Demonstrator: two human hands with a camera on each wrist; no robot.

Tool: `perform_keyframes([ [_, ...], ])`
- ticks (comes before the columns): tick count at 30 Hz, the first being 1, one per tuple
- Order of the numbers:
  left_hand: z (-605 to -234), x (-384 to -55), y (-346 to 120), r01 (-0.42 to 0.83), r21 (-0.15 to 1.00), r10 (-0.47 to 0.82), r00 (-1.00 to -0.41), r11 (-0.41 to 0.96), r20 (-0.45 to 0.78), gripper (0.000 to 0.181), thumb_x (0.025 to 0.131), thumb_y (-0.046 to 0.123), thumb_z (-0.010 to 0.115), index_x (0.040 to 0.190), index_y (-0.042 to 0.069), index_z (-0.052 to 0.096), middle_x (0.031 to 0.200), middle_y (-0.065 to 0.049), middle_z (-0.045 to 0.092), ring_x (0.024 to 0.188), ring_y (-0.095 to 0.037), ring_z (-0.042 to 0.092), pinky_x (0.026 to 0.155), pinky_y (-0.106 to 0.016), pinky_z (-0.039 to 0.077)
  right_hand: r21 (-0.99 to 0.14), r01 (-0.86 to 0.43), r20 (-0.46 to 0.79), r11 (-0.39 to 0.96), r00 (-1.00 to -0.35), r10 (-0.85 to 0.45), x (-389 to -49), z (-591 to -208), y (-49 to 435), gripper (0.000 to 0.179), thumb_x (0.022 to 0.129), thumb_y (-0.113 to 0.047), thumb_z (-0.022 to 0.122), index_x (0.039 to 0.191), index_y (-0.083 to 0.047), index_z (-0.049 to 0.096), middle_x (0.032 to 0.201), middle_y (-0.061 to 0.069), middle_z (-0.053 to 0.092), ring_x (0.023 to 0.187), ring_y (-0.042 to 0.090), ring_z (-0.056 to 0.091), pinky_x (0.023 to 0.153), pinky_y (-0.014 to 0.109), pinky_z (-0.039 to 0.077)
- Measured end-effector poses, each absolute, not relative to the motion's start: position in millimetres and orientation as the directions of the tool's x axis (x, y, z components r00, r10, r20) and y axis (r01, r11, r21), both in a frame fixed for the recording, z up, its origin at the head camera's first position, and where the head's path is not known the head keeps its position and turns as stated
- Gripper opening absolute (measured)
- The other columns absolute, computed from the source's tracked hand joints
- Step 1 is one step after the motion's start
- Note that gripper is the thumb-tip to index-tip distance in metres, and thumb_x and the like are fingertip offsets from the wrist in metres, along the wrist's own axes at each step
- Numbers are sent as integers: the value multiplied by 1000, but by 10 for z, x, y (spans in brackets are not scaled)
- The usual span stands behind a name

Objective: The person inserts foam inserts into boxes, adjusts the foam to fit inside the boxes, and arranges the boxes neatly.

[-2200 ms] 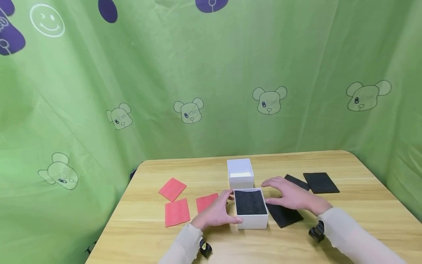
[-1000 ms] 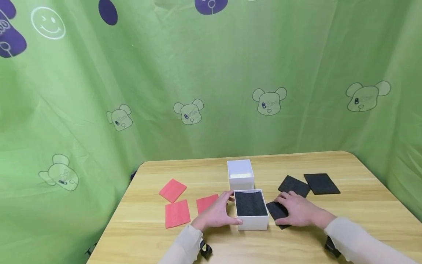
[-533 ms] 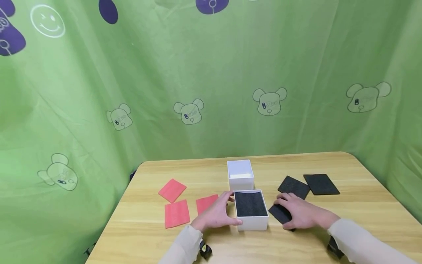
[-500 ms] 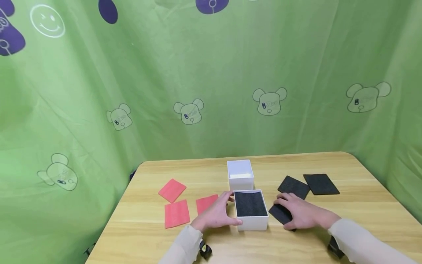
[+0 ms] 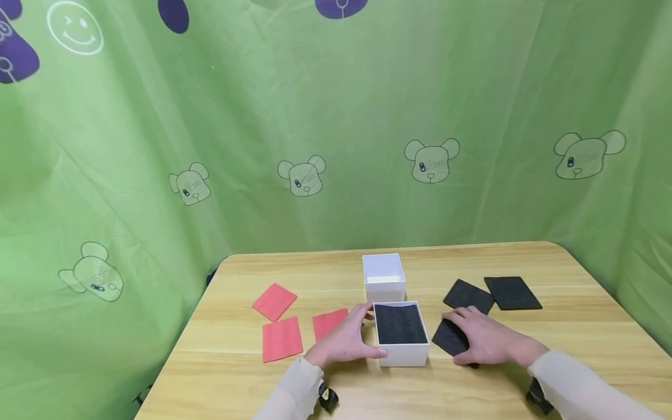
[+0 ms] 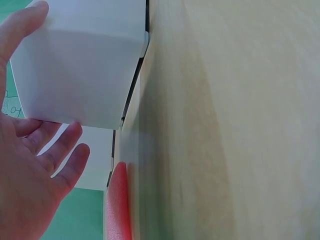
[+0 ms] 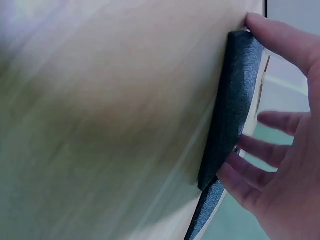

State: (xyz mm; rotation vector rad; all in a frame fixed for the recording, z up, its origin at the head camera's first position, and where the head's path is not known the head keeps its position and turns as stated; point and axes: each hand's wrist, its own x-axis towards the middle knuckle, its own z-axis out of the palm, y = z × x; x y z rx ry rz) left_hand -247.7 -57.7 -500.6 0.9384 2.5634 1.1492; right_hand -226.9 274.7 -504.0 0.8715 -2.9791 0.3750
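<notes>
A white box (image 5: 403, 356) with a black foam sheet (image 5: 401, 324) filling its top sits mid-table. My left hand (image 5: 346, 338) grips its left side. In the left wrist view, the thumb lies at one edge of the white box (image 6: 85, 75) and fingertips touch another. Right of the box, my right hand (image 5: 488, 338) holds a loose black foam sheet (image 5: 449, 338) between thumb and fingers. That foam sheet (image 7: 231, 100) looks slightly bowed in the right wrist view, thumb at one end and fingers at the other. The palm hides part of it from the head view.
Another white box (image 5: 384, 289), with its top open, stands behind the filled one. Two black foam sheets (image 5: 512, 293) lie at the back right. Red foam sheets (image 5: 282, 339) lie on the left of the wooden table (image 5: 241, 396). A green curtain (image 5: 357, 116) hangs behind.
My right hand has come down from beside the box onto the nearest loose black foam sheet and shifted it a little to the right. The left hand stays on the box.
</notes>
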Motion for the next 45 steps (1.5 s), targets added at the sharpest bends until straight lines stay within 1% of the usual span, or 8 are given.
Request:
perform_keyframes([
  [9, -5015, -2487, -578, 483, 719, 620, -779, 500, 92, 94, 69, 48, 80, 144, 20, 30, 132, 7, 42, 118, -9, 45, 99, -29, 40, -204, -545, 93, 814, -838, -538, -2272, -5030, 2744, 88, 65, -54, 78, 129, -1, 52, 122, 16, 52, 106, 33, 48, 83, 50, 45],
  [16, -5011, -2483, -587, 480, 714, 616, -783, 509, 87, 97, 69, 51, 79, 145, 18, 29, 132, 6, 42, 118, -9, 45, 99, -29, 39, -162, -562, 93, 811, -827, -554, -2252, -5021, 2715, 84, 64, -35, 80, 133, 0, 47, 122, 15, 50, 105, 30, 49, 81, 50, 46],
  [21, -5008, -2492, -588, 478, 708, 611, -787, 520, 82, 100, 69, 51, 79, 147, 16, 26, 133, 5, 42, 119, -10, 45, 100, -29, 39, -143, -580, 94, 802, -814, -573, -2245, -5025, 2723, 82, 65, -29, 79, 134, 1, 45, 124, 16, 49, 107, 31, 49, 83, 50, 47],
  [25, -5008, -2490, -592, 483, 703, 612, -786, 521, 87, 100, 69, 52, 79, 147, 15, 27, 133, 6, 42, 118, -9, 45, 100, -29, 39, -157, -578, 59, 801, -815, -576, -2241, -5014, 2736, 83, 66, -34, 78, 133, 3, 46, 127, 18, 50, 112, 33, 48, 88, 51, 45],
  [30, -5015, -2485, -598, 488, 705, 613, -785, 515, 95, 98, 69, 52, 79, 146, 17, 28, 133, 7, 42, 118, -8, 45, 100, -29, 39, -222, -526, -11, 821, -841, -541, -2235, -4985, 2741, 91, 66, -45, 79, 133, 6, 45, 130, 22, 48, 116, 38, 45, 91, 52, 43],
  [34, -5017, -2483, -593, 484, 709, 613, -785, 513, 92, 98, 69, 52, 79, 146, 18, 28, 133, 8, 42, 118, -8, 45, 100, -30, 39, -253, -487, -48, 836, -857, -514, -2236, -4966, 2759, 94, 65, -47, 81, 132, 10, 45, 131, 26, 46, 118, 44, 42, 92, 55, 40],
  [41, -5032, -2490, -584, 479, 714, 611, -786, 510, 91, 97, 69, 50, 80, 146, 19, 28, 132, 7, 42, 118, -9, 45, 99, -30, 40, -175, -565, 18, 806, -820, -571, -2242, -4959, 2749, 86, 65, -35, 80, 130, 9, 46, 127, 23, 48, 113, 38, 47, 89, 52, 44],
  [45, -5026, -2496, -581, 476, 716, 612, -786, 510, 87, 97, 69, 49, 80, 146, 20, 28, 132, 7, 41, 119, -9, 44, 99, -30, 40, -164, -582, 54, 796, -811, -582, -2224, -4952, 2744, 83, 67, -32, 78, 132, 8, 44, 129, 23, 46, 115, 36, 47, 90, 51, 45],
])
